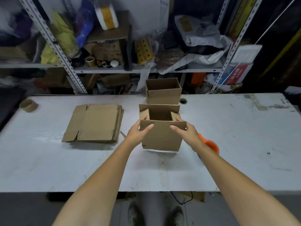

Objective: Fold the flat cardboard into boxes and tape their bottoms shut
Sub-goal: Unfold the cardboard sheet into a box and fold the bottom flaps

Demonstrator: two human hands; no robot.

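A brown cardboard box [161,139] stands on the white table [228,136] in the middle, its upper flaps partly folded. My left hand [140,129] grips its near-left corner, thumb on the near flap and fingers over the left side flap. My right hand [184,129] grips the near-right corner the same way. Behind it stands another box [164,95], upright with an open top. To the left lies a stack of flat cardboard [94,123]. An orange tape dispenser [211,145] sits just right of my right wrist, partly hidden by my forearm.
A bare cardboard tape core [29,105] rests at the table's far left. A round cable hole [183,100] is near the back edge. Cluttered metal shelves [114,67] rise behind the table. My feet show below the front edge.
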